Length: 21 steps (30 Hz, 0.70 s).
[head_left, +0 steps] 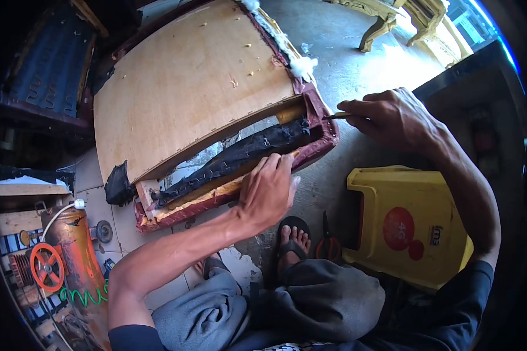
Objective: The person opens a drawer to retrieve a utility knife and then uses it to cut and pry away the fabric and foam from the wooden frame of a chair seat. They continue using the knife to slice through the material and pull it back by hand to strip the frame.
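An upholstered furniture piece lies with its bare plywood panel (193, 82) facing up. Maroon covering (317, 137) wraps its edges, and black fabric (234, 155) runs along an open gap at the near side. My left hand (267, 188) is closed over the near maroon rail, fingers curled onto its top edge. At the right corner, my right hand (395, 117) pinches a slim tool (336, 116) with a yellowish body and dark tip, possibly a screwdriver. Its tip meets the maroon covering; most of the handle is hidden in my fingers.
A yellow plastic stool (416, 225) lies at my right. Dark scissors with red handles (328, 243) rest on the floor near my foot. An orange compressor (70, 234) with a red wheel stands at left. Carved furniture legs (380, 29) are at the back right.
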Available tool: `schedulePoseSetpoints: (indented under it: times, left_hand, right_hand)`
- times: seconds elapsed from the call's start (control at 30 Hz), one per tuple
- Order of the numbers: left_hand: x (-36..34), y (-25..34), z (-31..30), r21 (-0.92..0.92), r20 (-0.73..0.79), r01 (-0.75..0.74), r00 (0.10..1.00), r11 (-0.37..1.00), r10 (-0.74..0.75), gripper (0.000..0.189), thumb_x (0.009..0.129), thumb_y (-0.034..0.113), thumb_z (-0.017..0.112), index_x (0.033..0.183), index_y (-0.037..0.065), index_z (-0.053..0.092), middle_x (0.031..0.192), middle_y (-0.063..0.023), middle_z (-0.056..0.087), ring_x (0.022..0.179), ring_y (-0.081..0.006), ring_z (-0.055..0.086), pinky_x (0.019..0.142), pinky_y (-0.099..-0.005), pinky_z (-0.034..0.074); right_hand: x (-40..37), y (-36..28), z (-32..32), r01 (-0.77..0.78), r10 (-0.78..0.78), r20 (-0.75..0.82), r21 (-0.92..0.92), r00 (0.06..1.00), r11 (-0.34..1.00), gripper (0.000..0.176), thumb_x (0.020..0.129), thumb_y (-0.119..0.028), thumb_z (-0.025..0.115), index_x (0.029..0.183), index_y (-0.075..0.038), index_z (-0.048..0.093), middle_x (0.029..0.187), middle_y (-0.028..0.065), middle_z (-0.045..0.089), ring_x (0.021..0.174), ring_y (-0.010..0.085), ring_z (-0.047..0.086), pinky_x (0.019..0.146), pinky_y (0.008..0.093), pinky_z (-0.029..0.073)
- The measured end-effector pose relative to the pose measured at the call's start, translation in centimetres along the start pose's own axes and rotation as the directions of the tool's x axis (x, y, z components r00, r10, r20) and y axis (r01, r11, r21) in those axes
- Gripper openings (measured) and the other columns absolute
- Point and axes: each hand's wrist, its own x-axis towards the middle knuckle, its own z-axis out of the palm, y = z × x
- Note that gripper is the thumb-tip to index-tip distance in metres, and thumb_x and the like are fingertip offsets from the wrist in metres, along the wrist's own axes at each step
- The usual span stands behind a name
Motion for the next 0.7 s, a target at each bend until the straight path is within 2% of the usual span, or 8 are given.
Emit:
schedulePoseSetpoints:
  times: [0.03,0.1,0.13,0.3,0.37,0.53,0.63,0.7]
  left_hand:
    - [0.6,0.3,0.4,-0.009,0.008,-0.01,1.0,1.0,0.01,0.022,0.093,0.011,0.071,0.11,0.001,0.062,0.096,-0.0192,0.067,0.089,-0.0422,0.065,0.081,-0.0517,0.052]
    - [2.5,0.6,0.9,0.107,0.116,0.13,0.983,0.986,-0.142,0.015,0.093,0.01,0.07,0.101,0.002,0.061,0.095,-0.0201,0.067,0.09,-0.0429,0.066,0.081,-0.0522,0.053]
    - [3.0,-0.2,2.4,0.051,0.067,0.153,0.985,0.987,-0.156,0.013,0.093,0.01,0.07,0.095,0.002,0.061,0.092,-0.0204,0.067,0.088,-0.0433,0.067,0.078,-0.0521,0.053]
    - [2.0,-0.9,3.2,-0.054,0.001,0.073,0.997,0.996,-0.073,0.012,0.095,0.011,0.066,0.094,0.001,0.061,0.089,-0.0201,0.066,0.086,-0.0434,0.066,0.077,-0.0525,0.052]
    - [2.3,-0.8,3.3,0.009,-0.027,0.033,0.999,0.999,-0.032,0.009,0.095,0.009,0.065,0.096,0.0,0.061,0.09,-0.02,0.064,0.087,-0.0429,0.064,0.078,-0.0528,0.051]
    - [1.3,-1.0,3.3,0.01,-0.092,-0.038,0.995,0.999,0.039,0.009,0.096,0.008,0.064,0.1,0.0,0.062,0.091,-0.0191,0.062,0.085,-0.0415,0.063,0.077,-0.0515,0.051]
    - [1.1,-1.3,3.7,-0.004,-0.123,-0.077,0.99,0.997,0.076,0.01,0.096,0.008,0.065,0.101,0.001,0.062,0.09,-0.0176,0.061,0.083,-0.0391,0.063,0.074,-0.0494,0.052]
    - [1.2,-1.7,3.9,0.008,-0.143,-0.082,0.986,0.997,0.083,0.01,0.095,0.008,0.065,0.101,0.001,0.062,0.089,-0.0167,0.06,0.082,-0.0376,0.063,0.072,-0.0481,0.053]
  right_hand:
    - [-0.4,-0.1,0.2,-0.015,0.015,0.002,-0.003,1.0,1.0,0.021,0.101,-0.022,0.067,0.118,-0.014,0.077,0.081,0.0095,0.076,0.067,0.028,0.074,0.059,0.0409,0.059]
    - [-0.6,-0.2,0.1,-0.033,0.033,-0.012,0.021,0.999,0.999,0.023,0.101,-0.023,0.067,0.119,-0.014,0.077,0.081,0.0098,0.076,0.067,0.0275,0.074,0.059,0.0409,0.058]
    - [-0.7,-0.7,-0.3,-0.061,0.061,0.002,0.014,0.998,0.998,0.023,0.102,-0.025,0.066,0.12,-0.015,0.077,0.082,0.0098,0.077,0.068,0.0272,0.075,0.059,0.0408,0.058]
    - [-2.2,-0.8,2.4,-0.075,0.08,-0.049,0.093,0.996,0.993,0.023,0.103,-0.027,0.065,0.12,-0.016,0.077,0.084,0.0098,0.078,0.07,0.0285,0.075,0.06,0.0426,0.058]
    - [-2.2,-1.1,3.2,-0.093,0.085,0.077,0.103,0.993,0.99,0.024,0.103,-0.028,0.066,0.122,-0.018,0.076,0.085,0.0104,0.078,0.069,0.0294,0.075,0.06,0.0429,0.058]
    - [-0.2,-0.6,5.0,0.05,-0.052,0.109,0.018,0.993,0.999,0.026,0.101,-0.028,0.066,0.124,-0.022,0.075,0.075,0.0079,0.073,0.059,0.0256,0.07,0.051,0.0415,0.052]
    - [1.2,-0.5,5.3,0.132,-0.127,0.19,-0.012,0.974,0.991,0.03,0.096,-0.021,0.07,0.125,-0.023,0.076,0.077,0.0071,0.072,0.061,0.0257,0.069,0.051,0.0402,0.052]
    - [1.7,0.3,5.7,0.194,-0.194,0.154,0.015,0.969,0.981,0.032,0.094,-0.019,0.07,0.125,-0.023,0.076,0.077,0.0057,0.072,0.06,0.0249,0.068,0.05,0.0397,0.05]
